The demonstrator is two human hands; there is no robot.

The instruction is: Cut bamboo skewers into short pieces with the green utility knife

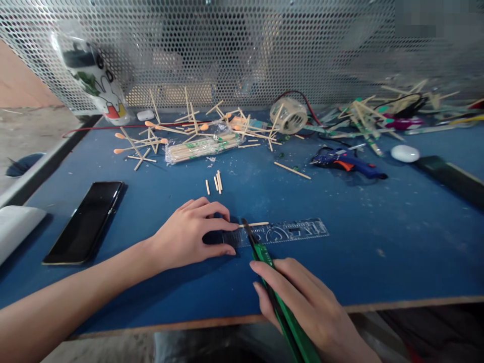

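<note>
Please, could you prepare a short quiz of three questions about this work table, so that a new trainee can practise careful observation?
1. True or false: the right hand holds the green cutter.
2. Which of these lies to the left of the left hand?
A) the blue glue gun
B) the black phone
C) the green cutter
3. Fill in the missing word: close to the left hand, the cutter's dark blade crosses a thin wooden ____.

Key: 1. True; 2. B; 3. stick
</note>
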